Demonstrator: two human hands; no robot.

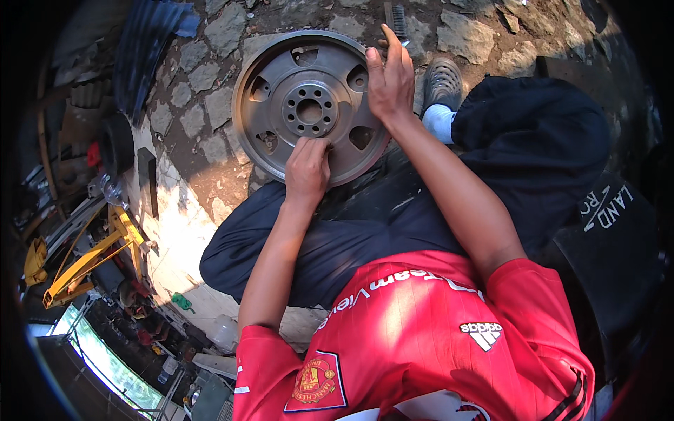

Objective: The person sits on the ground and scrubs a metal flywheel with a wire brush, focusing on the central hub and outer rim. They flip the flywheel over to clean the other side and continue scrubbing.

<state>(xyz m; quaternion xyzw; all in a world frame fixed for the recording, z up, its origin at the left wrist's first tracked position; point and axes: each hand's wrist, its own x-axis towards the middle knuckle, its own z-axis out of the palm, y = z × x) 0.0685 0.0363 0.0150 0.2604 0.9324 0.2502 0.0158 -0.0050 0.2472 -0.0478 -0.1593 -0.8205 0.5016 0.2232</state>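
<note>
A grey metal disc, like a flywheel point(281, 119), stands in front of my knees, its face toward me. It has a round centre hole ringed by several bolt holes, and wider cut-outs farther out. My left hand point(307, 167) is closed, knuckles up, with the fingertips against the disc just below its hub. Whatever those fingers may pinch is hidden. At the disc's right rim, my right hand point(393, 81) rests with its fingers stretched out and its palm side along the edge; it grips nothing.
Beyond the disc lies a brush point(400, 22) with dark bristles on the stone-paved ground point(210, 67). My shoe point(442, 84) is right of the disc. Off to the left are a dark corrugated sheet point(144, 52), a dark bar point(147, 181) and a yellow metal frame point(105, 256).
</note>
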